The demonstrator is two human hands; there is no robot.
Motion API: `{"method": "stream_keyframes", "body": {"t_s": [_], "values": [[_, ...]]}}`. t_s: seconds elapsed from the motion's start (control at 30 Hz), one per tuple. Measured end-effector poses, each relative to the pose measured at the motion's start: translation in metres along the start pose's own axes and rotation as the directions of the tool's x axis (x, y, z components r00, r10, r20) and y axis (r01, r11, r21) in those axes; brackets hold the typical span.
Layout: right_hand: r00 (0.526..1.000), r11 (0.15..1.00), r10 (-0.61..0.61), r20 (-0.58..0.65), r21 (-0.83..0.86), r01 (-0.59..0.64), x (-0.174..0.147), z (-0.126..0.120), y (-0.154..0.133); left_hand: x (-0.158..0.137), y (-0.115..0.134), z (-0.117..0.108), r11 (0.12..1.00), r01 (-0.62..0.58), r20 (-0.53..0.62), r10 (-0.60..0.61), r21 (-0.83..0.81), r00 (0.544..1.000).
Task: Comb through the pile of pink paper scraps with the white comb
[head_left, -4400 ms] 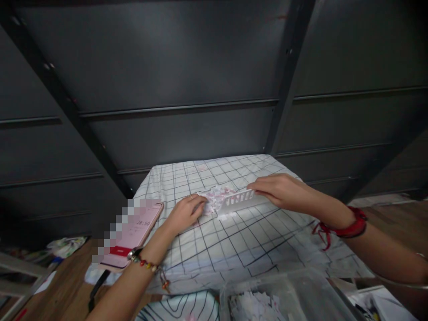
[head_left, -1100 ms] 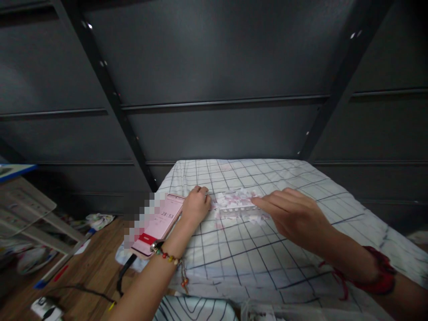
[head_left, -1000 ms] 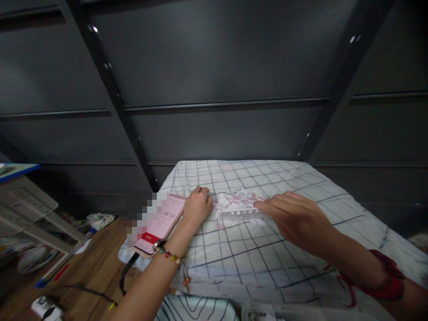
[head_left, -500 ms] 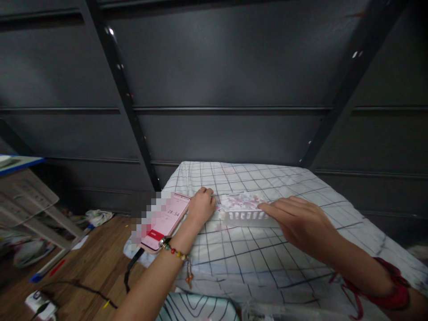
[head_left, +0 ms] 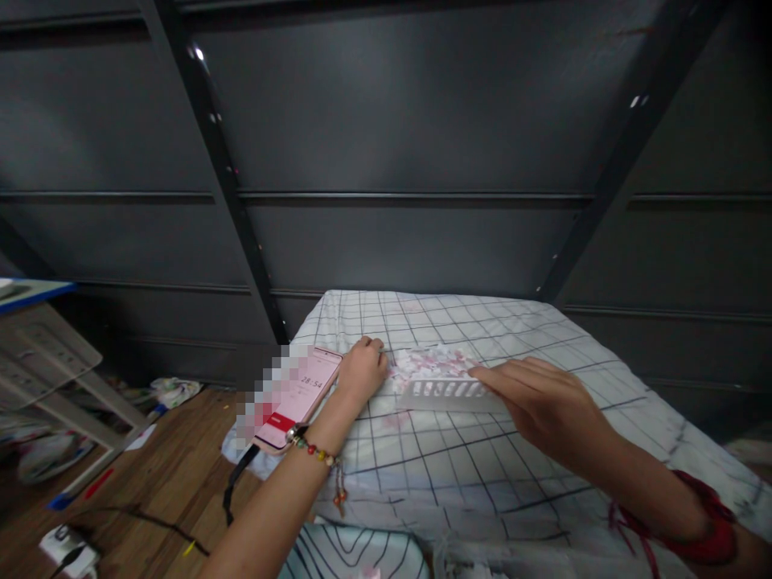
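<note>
A low white slotted plastic basket (head_left: 449, 396) lies on a white checked cloth, filled with small white and pink pieces (head_left: 431, 362) too fine to make out. My right hand (head_left: 536, 402) grips the basket's right end, thumb along the near rim and fingers over the far side. Just left of the basket, my left hand (head_left: 363, 371) rests low on the cloth with its fingers curled; the fingertips, and anything in them, are hidden. Beside that hand is a pink phone (head_left: 295, 402) showing a timer, partly blurred out.
The checked cloth (head_left: 482, 474) covers the raised surface before me, against dark panels (head_left: 410, 249). At the near edge are a striped item (head_left: 362, 551) and a clear container (head_left: 476, 559). A power strip (head_left: 67, 551) and cable lie on the wooden floor at left, below a desk (head_left: 36, 296).
The slots in the basket's near wall show more clearly now, and the basket seems turned slightly in my right hand. My left hand has hardly moved. The whole view has shifted a little.
</note>
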State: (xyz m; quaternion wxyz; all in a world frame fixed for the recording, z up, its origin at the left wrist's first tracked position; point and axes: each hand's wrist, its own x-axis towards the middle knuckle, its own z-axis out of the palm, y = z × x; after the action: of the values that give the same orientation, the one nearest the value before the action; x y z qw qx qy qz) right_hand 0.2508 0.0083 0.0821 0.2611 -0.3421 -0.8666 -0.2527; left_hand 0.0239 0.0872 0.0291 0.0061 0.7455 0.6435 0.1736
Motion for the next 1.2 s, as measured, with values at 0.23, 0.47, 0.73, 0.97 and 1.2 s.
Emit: {"method": "stream_keyframes", "body": {"t_s": [0.23, 0.47, 0.73, 0.97, 1.2], "values": [[1.0, 0.999, -0.015, -0.009, 0.052, 0.016, -0.005, 0.003, -0.016, -0.003, -0.001, -0.001, 0.999, -0.004, 0.009, 0.004, -0.052, 1.0], [0.999, 0.998, 0.01, -0.034, 0.065, -0.007, -0.014, -0.004, -0.022, -0.006, -0.001, -0.014, 0.995, -0.038, 0.008, 0.039, -0.089, 0.999], [0.999, 0.996, 0.04, -0.005, 0.074, -0.039, -0.019, -0.009, -0.035, -0.074, -0.01, -0.033, 0.987, -0.153, 0.036, 0.154, -0.043, 0.987], [0.997, 0.993, 0.074, -0.013, -0.095, -0.075, -0.02, -0.014, -0.043, -0.128, -0.027, -0.019, 0.958, -0.28, 0.073, 0.284, -0.06, 0.956], [1.0, 1.0, -0.002, 0.016, -0.002, 0.002, -0.022, -0.028, -0.061, -0.139, -0.04, -0.022, 0.95, -0.313, 0.037, 0.313, -0.01, 0.949]]}}
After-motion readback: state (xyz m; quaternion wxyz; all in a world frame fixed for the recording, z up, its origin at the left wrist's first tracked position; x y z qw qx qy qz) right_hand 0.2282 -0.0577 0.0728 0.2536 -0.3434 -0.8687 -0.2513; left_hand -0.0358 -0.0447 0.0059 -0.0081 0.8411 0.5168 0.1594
